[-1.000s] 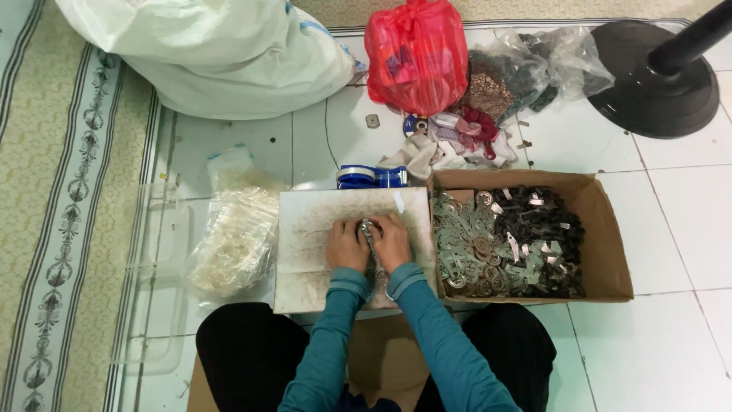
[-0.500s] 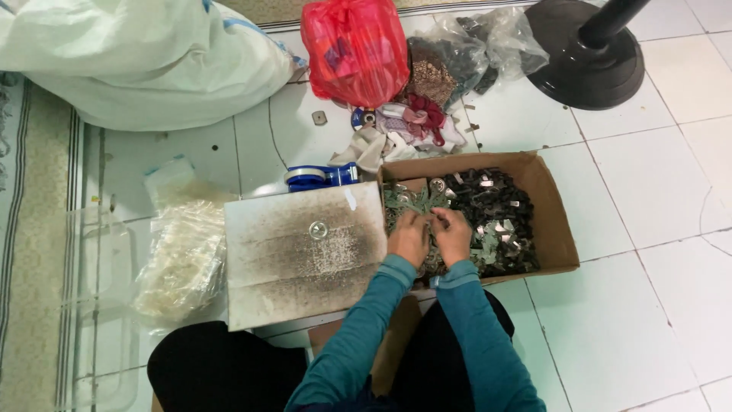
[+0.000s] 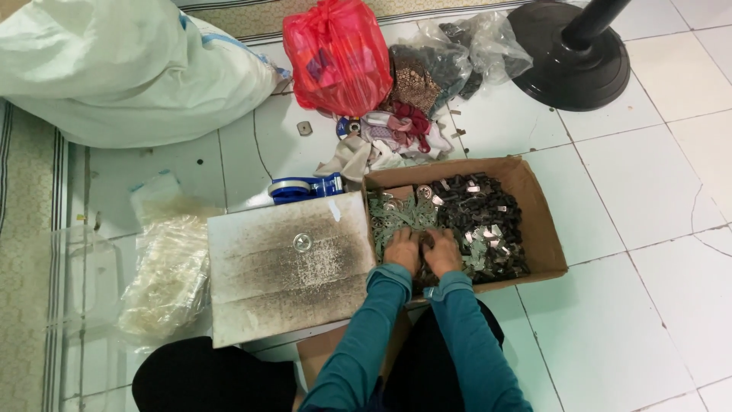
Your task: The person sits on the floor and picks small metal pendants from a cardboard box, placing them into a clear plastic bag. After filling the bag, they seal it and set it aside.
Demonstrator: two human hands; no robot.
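Observation:
My left hand (image 3: 402, 249) and my right hand (image 3: 442, 252) are side by side inside an open cardboard box (image 3: 543, 221), fingers curled down into a heap of small metal and dark parts (image 3: 473, 214). What the fingers hold is hidden in the heap. Left of the box lies a stained white board (image 3: 282, 267) with one small round metal piece (image 3: 302, 242) on it. Both sleeves are teal.
A clear plastic bag of pale pieces (image 3: 168, 267) lies left of the board. A blue tape dispenser (image 3: 305, 187), a red plastic bag (image 3: 335, 53), cloth scraps (image 3: 389, 137), a big white sack (image 3: 122, 69) and a black fan base (image 3: 568, 53) stand beyond. White tiled floor, mat at left.
Both hands left the white board, where they held a small piece, and moved right into the cardboard box. A round metal piece now lies alone on the board.

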